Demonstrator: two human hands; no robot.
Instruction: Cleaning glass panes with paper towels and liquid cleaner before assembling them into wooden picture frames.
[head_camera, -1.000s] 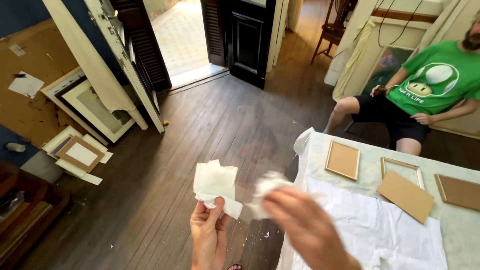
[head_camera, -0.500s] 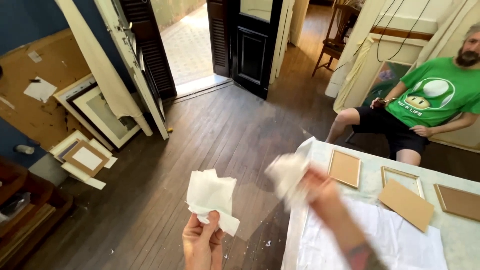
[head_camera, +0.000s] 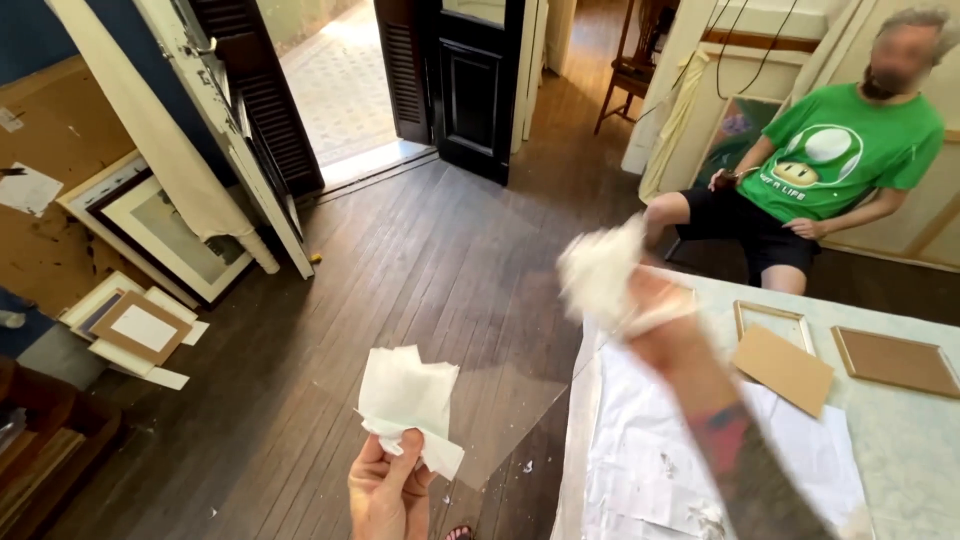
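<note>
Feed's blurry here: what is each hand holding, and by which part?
Left hand pinches a folded white paper tissue by its lower edge; right hand grips a crumpled white wad, blurred.

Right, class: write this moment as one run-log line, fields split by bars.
left hand: holds folded paper towel against glass pane | right hand: blurred, gripping crumpled cloth | table: frames

1. Your right hand (head_camera: 655, 315) is motion-blurred; its grip on the white wad (head_camera: 600, 270) is unreadable.
2. Your left hand (head_camera: 388, 492) is cut off by the bottom edge.
3. The glass pane's (head_camera: 505, 415) edges are barely discernible.
</note>
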